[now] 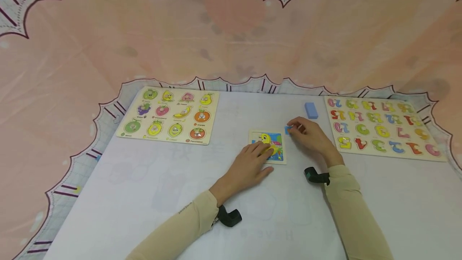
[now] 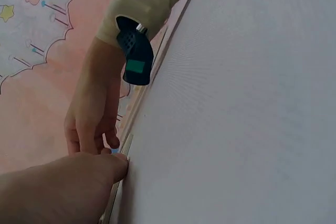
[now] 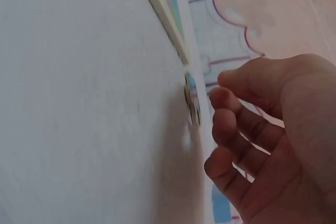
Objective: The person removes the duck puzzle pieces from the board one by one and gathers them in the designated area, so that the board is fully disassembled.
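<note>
A small square jigsaw puzzle (image 1: 282, 159) with a yellow duck-like figure lies on the white table. My left hand (image 1: 249, 165) rests on it with fingers spread over its left part, covering some of the picture. Just right of the puzzle is a small blue puzzle piece (image 1: 287, 130). My right hand (image 1: 311, 136) is beside this piece, its fingers loosely bent. From the right wrist, the puzzle piece (image 3: 192, 98) shows lying on the table, apart from the fingertips (image 3: 219, 98), with nothing between thumb and fingers.
A fruit puzzle board (image 1: 167, 115) lies at the back left. On the right is a number puzzle board (image 1: 382, 129), and left of its far corner sits a blue block (image 1: 311, 110). Beyond the scalloped table edge hangs a peach patterned cloth (image 1: 173, 39).
</note>
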`<state>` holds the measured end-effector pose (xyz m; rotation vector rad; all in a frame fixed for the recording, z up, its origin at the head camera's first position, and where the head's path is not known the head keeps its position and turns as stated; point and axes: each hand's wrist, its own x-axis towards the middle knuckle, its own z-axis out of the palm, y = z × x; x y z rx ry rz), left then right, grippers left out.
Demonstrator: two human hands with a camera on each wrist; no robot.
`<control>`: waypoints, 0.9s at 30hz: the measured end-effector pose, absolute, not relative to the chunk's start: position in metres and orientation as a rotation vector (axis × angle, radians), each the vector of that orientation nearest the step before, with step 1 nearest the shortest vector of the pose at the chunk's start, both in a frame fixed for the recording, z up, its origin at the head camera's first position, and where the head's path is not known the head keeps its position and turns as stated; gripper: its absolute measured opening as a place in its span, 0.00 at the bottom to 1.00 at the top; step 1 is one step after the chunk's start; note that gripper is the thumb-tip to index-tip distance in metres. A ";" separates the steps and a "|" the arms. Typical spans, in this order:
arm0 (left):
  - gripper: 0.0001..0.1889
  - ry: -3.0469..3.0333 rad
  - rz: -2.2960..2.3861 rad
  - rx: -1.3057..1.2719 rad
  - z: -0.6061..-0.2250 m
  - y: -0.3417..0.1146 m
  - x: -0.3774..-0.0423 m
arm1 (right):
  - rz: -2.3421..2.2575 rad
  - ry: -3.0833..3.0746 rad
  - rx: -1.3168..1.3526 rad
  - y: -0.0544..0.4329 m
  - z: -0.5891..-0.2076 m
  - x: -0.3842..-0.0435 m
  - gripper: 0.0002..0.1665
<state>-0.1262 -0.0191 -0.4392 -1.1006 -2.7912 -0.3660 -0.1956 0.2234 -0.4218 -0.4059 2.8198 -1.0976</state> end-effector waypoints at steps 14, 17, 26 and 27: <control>0.26 -2.786 -0.313 -1.077 -0.438 -0.016 -0.123 | -1.006 2.714 -0.781 0.169 -0.415 -0.191 0.14; 0.27 -2.791 -0.303 -1.080 -0.439 -0.016 -0.123 | -0.951 2.714 -0.779 0.166 -0.416 -0.189 0.16; 0.26 -2.791 -0.322 -1.087 -0.438 -0.018 -0.123 | -0.873 2.760 -0.760 0.161 -0.417 -0.188 0.20; 0.26 -2.792 -0.323 -1.088 -0.438 -0.018 -0.123 | -0.868 2.764 -0.757 0.161 -0.418 -0.187 0.20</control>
